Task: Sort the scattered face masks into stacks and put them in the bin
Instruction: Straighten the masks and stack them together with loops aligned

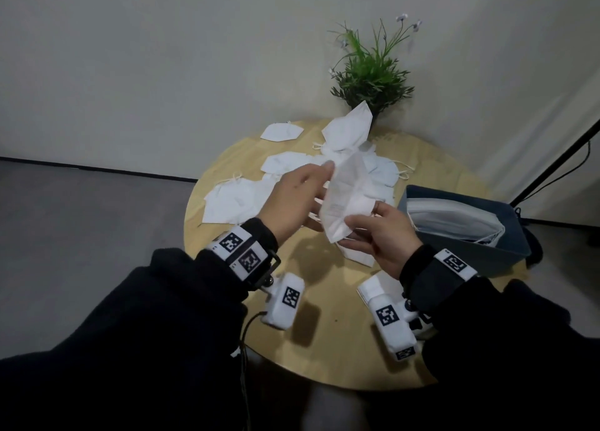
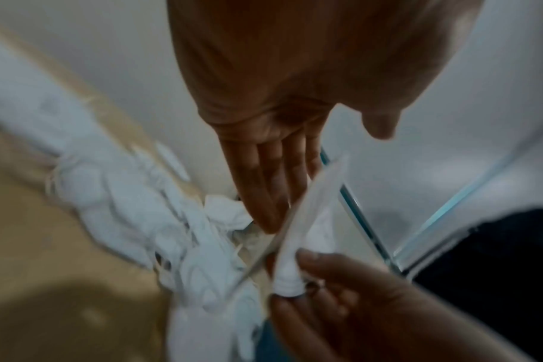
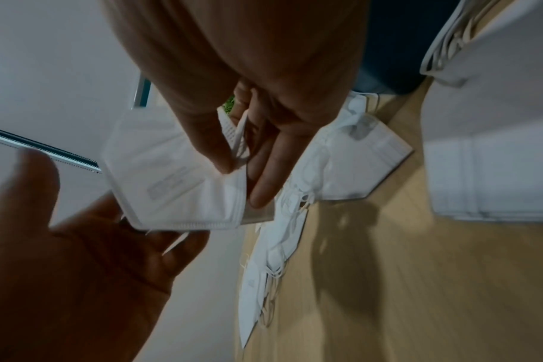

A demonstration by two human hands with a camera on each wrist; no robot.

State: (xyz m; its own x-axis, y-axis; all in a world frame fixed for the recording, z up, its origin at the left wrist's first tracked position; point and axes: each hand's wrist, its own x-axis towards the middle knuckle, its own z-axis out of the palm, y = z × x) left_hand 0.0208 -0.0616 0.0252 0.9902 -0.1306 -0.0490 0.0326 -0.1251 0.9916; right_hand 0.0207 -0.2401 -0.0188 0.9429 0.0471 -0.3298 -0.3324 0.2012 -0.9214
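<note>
One folded white mask (image 1: 344, 200) pinched between right hand (image 1: 386, 236) thumb and fingers above round table (image 1: 341, 349); left hand (image 1: 292, 200) spread, fingers straight alongside it; bin (image 1: 506, 252) at right

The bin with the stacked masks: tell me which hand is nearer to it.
Right. The right hand, pinching the lifted mask, is just beside the bin at its left wall. The left hand is on the far side of that mask, farther from the bin.
</note>
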